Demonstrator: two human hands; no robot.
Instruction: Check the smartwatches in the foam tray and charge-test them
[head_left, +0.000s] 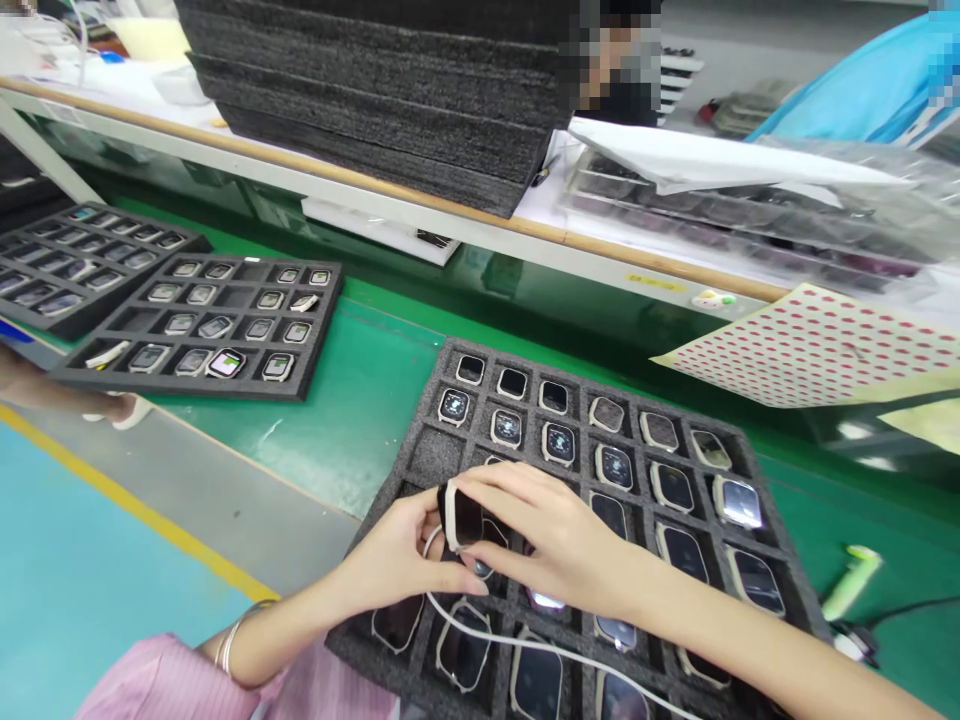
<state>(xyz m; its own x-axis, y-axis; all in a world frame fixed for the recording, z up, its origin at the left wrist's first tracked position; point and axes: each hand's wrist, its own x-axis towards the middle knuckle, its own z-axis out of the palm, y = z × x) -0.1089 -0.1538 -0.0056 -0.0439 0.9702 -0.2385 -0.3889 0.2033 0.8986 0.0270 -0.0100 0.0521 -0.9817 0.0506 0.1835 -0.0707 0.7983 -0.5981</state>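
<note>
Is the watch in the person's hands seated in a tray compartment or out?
Out: the watch stands tilted on edge, gripped by the right hand over the foam tray.

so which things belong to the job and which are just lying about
Likely in use: smartwatch in the right hand, white cable by the left hand, nearest foam tray.

Likely lying about: red-dotted sheet, clear plastic trays, light-green item, identity unclear.

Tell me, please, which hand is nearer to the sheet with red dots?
Right. The right hand, at the watch, is below and left of the sheet in the picture; the left hand is farther left.
</note>
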